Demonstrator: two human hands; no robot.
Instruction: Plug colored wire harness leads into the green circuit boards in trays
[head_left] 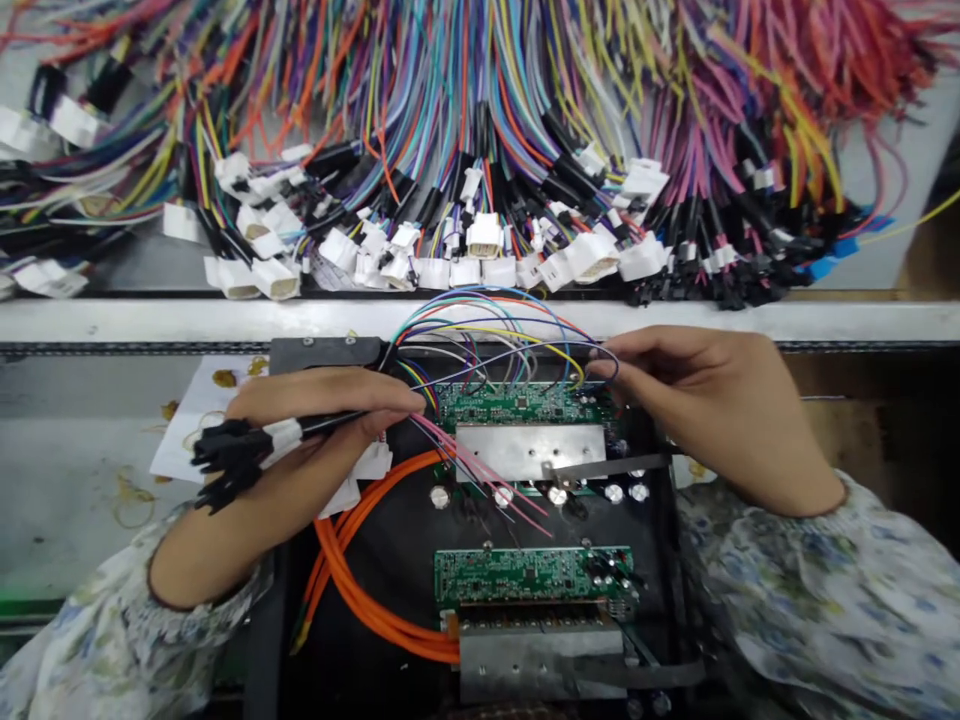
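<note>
Between the pale rail (480, 320) and the lower board (532, 575), we see the upper board (521, 402), with black tray floor (397, 525) showing between the two boards and inside the orange cables' (360, 600) curve. Our left hand (322, 420) pinches the wire bundle (341, 422) left of the upper board; our right hand's (720, 400) thumb and finger close on a thin wire (616, 362) by its right end. We count two boards and two metal plates (525, 452). The piled harnesses (480, 130) run off the top, uncountable; the pinched wire's tip is hard to make out.
</note>
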